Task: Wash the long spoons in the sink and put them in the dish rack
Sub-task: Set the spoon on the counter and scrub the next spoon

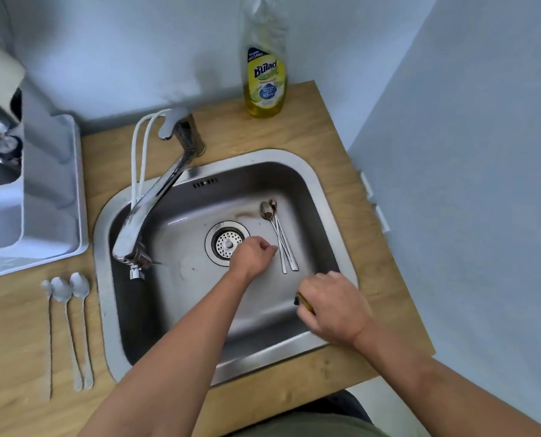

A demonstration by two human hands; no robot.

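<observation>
Steel long-handled spoons (280, 239) lie unwashed in the stainless sink (321, 197); left hand (252, 254) reaches them, fingers curled empty, right hand (334, 305) clamps perhaps a yellow-black sponge (304, 302), so lifting 1 comes next.

The dish soap bottle (265, 70) carries a yellow label in Thai script.

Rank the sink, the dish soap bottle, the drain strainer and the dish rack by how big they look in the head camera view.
1. sink
2. dish rack, though it is cut off at the left edge, so its full extent is unsure
3. dish soap bottle
4. drain strainer
</observation>
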